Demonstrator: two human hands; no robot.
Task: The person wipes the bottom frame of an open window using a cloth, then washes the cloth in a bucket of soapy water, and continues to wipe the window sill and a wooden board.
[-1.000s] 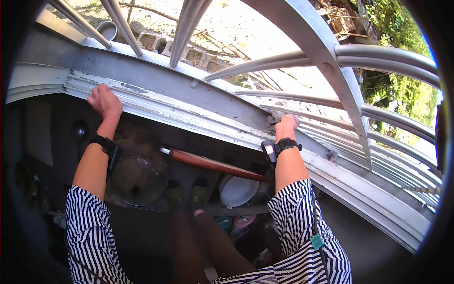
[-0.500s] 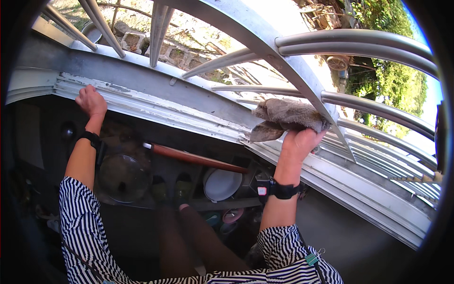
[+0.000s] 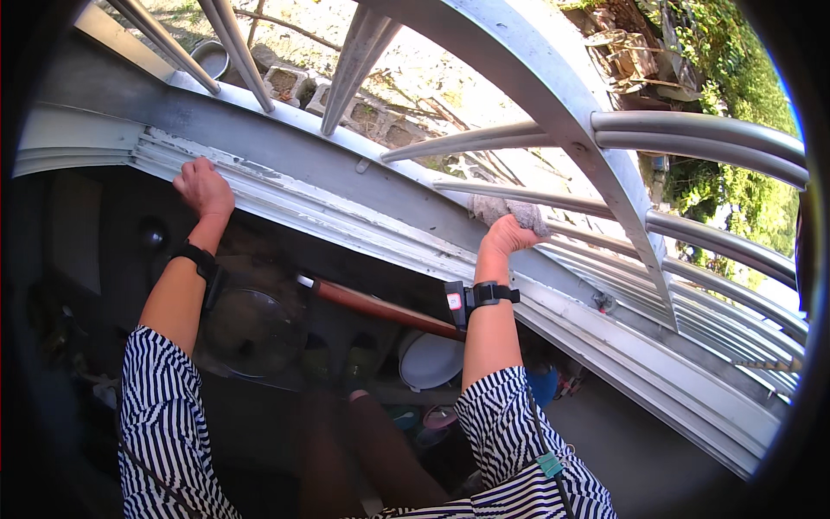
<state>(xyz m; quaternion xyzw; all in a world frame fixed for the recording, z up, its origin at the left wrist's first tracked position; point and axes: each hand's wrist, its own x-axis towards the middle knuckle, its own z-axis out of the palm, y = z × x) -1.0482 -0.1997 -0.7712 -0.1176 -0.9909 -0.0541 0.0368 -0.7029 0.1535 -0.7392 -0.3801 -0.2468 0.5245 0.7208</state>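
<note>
The grey rag (image 3: 510,210) is bunched under my right hand (image 3: 506,235), fingers curled round it and pressing it onto one of the lower horizontal bars (image 3: 484,195) of the white metal window grille (image 3: 596,130), close to where that bar meets the thick slanted upright. I judge this to be the wiping step: cloth on the bar, arm stretched up from below, black wristband (image 3: 481,296) facing me. My left hand (image 3: 204,187) is well apart, at the left end of the chipped white-painted window sill (image 3: 346,221), fingers bent over its edge with nothing in them, bracing me. Under the sill, in shadow, a reddish-brown wooden handle (image 3: 380,309) runs across between my forearms, a round glass lid (image 3: 251,333) lies below my left arm, and a white bowl (image 3: 430,362) sits by my right elbow. The next stroke, as I read it, calls for keeping the rag clamped while sliding it along the bar toward the right, and holding my weight on the sill so the reach stays steady.
</note>
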